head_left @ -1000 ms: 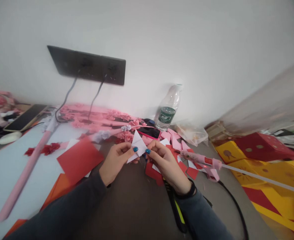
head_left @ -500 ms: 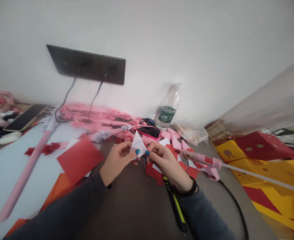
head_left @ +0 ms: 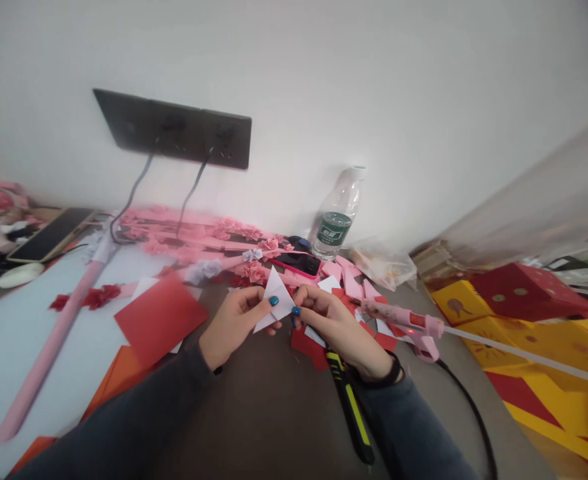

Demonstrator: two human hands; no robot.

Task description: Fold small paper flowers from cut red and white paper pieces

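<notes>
Between my hands is a small white paper [head_left: 279, 293] folded into a triangle, its point facing up. My left hand [head_left: 237, 321] pinches its left part, thumb lying across the front and fingers behind. At the right corner my right hand [head_left: 331, 327] grips the paper between thumb and fingertips. Just below my right hand a black and yellow utility knife [head_left: 349, 407] lies on the table. A pink glue gun [head_left: 404, 323] rests to the right, with a small red light showing and a long glue stick in its back.
Red paper squares [head_left: 160, 319] lie at the left, near a long pink tube [head_left: 49, 360]. Pink paper flowers [head_left: 234, 229] line the wall. A water bottle [head_left: 335, 220] stands behind my hands. Yellow and red boxes [head_left: 519, 320] fill the right. The glue gun's black cable [head_left: 474, 413] crosses the table.
The white paper triangle has turned slightly, with its lower left corner now showing below my left thumb. My right hand has shifted a little to the right and down.
</notes>
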